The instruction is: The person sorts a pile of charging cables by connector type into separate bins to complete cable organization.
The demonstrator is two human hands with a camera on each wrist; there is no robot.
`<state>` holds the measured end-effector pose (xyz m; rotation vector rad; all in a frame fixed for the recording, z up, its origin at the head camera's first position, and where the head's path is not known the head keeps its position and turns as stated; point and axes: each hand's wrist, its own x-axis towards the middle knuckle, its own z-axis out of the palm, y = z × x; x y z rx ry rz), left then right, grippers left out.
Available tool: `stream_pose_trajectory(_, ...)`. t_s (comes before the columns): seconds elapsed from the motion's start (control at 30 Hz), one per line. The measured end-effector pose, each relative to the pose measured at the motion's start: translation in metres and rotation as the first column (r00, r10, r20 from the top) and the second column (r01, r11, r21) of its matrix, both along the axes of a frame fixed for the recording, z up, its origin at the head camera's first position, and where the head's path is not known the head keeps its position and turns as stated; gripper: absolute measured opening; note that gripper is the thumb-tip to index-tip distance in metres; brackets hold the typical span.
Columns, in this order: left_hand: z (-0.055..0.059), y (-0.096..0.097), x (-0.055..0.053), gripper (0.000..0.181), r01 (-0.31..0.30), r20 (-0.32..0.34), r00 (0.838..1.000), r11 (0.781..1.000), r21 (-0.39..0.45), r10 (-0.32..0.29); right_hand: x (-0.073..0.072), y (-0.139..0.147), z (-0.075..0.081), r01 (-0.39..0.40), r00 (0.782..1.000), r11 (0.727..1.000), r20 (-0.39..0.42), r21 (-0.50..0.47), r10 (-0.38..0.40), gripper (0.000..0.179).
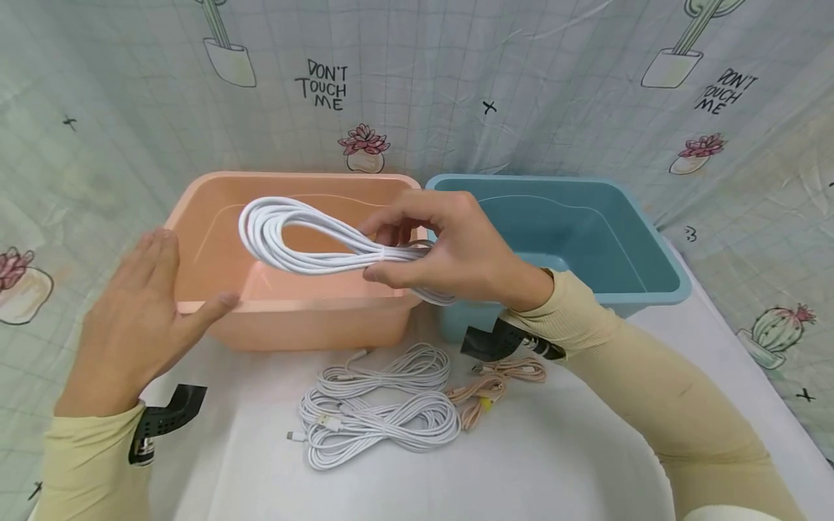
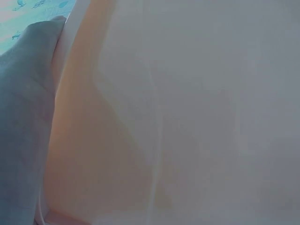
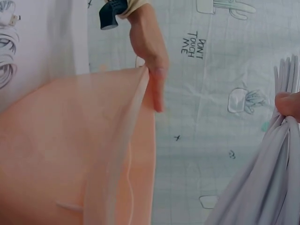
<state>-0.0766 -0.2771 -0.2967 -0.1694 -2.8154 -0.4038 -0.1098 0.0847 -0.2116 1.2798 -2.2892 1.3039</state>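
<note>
My right hand (image 1: 449, 253) grips a coiled white cable (image 1: 296, 239) and holds it above the pink bin (image 1: 293, 318); the cable's strands (image 3: 267, 164) fill the right wrist view's lower right. My left hand (image 1: 146, 304) rests with straight fingers on the pink bin's left front corner, the thumb along its rim. The right wrist view shows that left hand (image 3: 150, 51) touching the pink bin (image 3: 70, 150). In the left wrist view only the blurred pink bin wall (image 2: 79, 154) shows. A blue bin (image 1: 586, 239) stands right of the pink one.
On the white table (image 1: 554, 449) in front of the bins lie two coiled white cables (image 1: 384, 409) and a coiled pink cable (image 1: 495, 380). A cactus-print cloth (image 1: 417, 87) hangs behind and at both sides.
</note>
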Motion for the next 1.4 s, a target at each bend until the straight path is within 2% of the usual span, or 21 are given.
stream_pose_trajectory(0.17,-0.002,-0.001,0.0,0.103,-0.008,0.007,1.0,1.0,0.0,0.008,-0.011,-0.006,0.006,-0.018,0.999,1.0,0.029,-0.022,0.019,0.028)
stream_pose_trajectory(0.47,-0.004,0.0,0.0,0.102,-0.007,0.015,1.0,1.0,0.007,0.007,-0.031,-0.017,0.016,-0.021,0.998,1.0,0.065,-0.005,0.021,0.029)
stream_pose_trajectory(0.7,-0.005,0.0,-0.003,0.103,-0.014,0.022,1.0,1.0,-0.006,0.014,-0.051,-0.027,0.02,0.026,0.996,0.999,0.082,0.02,-0.027,0.027)
stream_pose_trajectory(0.93,-0.002,-0.001,-0.003,0.1,0.005,-0.013,1.0,1.0,0.002,-0.005,-0.074,-0.04,0.022,0.041,0.996,0.997,0.081,0.067,-0.046,0.026)
stream_pose_trajectory(1.1,-0.002,-0.001,-0.003,0.102,-0.004,-0.012,1.0,1.0,-0.005,0.004,-0.089,-0.048,0.021,0.065,0.992,0.992,0.1,0.106,-0.075,0.026)
stream_pose_trajectory(1.4,0.0,-0.001,-0.005,0.101,0.001,-0.028,1.0,1.0,-0.007,-0.002,-0.104,-0.064,0.018,0.093,0.969,0.976,0.209,0.195,-0.134,0.026)
